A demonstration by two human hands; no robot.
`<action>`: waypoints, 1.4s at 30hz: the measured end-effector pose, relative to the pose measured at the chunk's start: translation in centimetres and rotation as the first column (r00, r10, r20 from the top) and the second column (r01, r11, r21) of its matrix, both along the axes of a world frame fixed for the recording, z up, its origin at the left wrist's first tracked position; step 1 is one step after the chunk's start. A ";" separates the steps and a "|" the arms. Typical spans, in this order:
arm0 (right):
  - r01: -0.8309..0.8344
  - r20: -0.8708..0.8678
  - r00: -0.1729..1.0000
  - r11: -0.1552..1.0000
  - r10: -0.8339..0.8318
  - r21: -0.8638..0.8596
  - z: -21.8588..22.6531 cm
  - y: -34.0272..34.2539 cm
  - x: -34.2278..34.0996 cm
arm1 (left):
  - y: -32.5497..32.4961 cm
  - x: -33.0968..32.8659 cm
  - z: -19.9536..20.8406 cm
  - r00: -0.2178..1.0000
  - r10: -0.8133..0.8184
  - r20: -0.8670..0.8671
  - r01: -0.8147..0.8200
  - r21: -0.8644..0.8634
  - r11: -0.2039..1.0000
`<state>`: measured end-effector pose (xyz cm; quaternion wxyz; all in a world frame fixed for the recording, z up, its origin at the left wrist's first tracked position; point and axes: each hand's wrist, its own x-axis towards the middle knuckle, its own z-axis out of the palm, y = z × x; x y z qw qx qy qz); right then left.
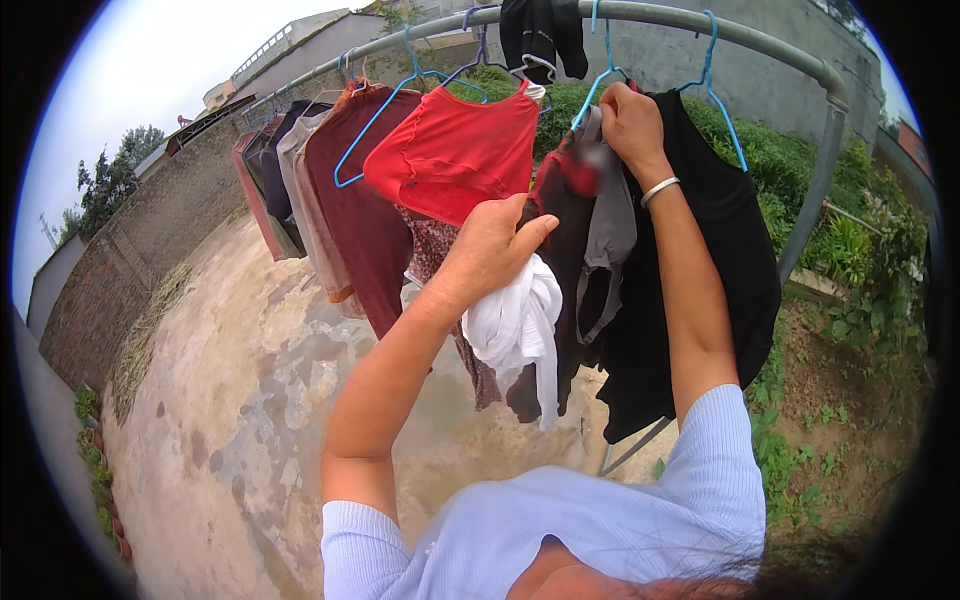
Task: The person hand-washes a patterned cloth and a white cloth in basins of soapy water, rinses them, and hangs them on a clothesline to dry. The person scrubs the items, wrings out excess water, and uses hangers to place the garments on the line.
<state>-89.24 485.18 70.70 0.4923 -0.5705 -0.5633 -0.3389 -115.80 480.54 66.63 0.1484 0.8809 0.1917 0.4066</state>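
Note:
My left hand (495,250) is closed, with a bunched white cloth (515,320) hanging below its fingers. Its fingertips are beside the lower edge of a red camisole (455,150), and whether they grip that too is hidden. Higher up, my right hand (632,125) is closed at the top of a grey bra (612,225), next to a blue hanger (600,75). Exactly what lies between those fingers is partly hidden. Behind the bra hang dark trousers (560,270) with red at the top. To the right, a black garment (705,250) hangs on another blue hanger (712,70).
A metal rail (690,18) runs overhead, ending at a slanted post (815,190) on the right. Farther left along it hang a maroon garment (355,190) and several other clothes. A black item (540,38) drapes over the rail. Below lies stained concrete (230,400).

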 end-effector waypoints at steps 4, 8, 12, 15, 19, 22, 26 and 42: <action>-0.776 -0.525 0.510 0.627 0.681 0.060 -0.1 0.7 -2.0 | -1.0 -1.1 -3.0 0.944 -0.162 0.287 0.219 -0.178 0.959; -0.570 -0.651 0.554 0.806 0.519 0.158 -1.2 -1.3 -1.2 | 0.2 -6.1 -8.1 0.922 0.047 0.384 0.160 -0.488 0.858; -0.328 -0.363 0.769 0.813 0.525 0.480 -1.6 -6.1 -5.7 | 2.3 -14.5 -14.0 0.757 0.246 0.606 0.237 -0.605 0.760; -0.562 -0.090 0.720 0.654 0.688 0.505 -1.5 -9.9 -14.0 | 3.8 -23.1 -18.8 0.609 0.447 0.655 0.185 -0.666 0.723; -0.812 0.064 0.570 0.549 0.819 0.198 -0.4 -11.6 -23.3 | 5.3 -33.3 -25.0 0.372 0.721 0.584 0.067 -0.792 0.606; -0.806 0.024 0.588 0.588 0.808 -0.072 -1.2 -8.4 -29.4 | 4.5 -39.3 -26.5 0.154 0.819 0.552 0.173 -0.832 0.528; -0.743 -0.090 0.660 0.632 0.745 -0.220 -3.5 -2.0 -34.9 | 4.7 -47.2 -30.5 0.050 0.860 0.508 0.236 -0.842 0.484; -0.259 -0.836 0.533 0.966 0.128 -0.018 6.8 20.5 -27.4 | 4.4 -54.9 -35.4 0.252 0.754 0.606 0.561 -0.726 0.396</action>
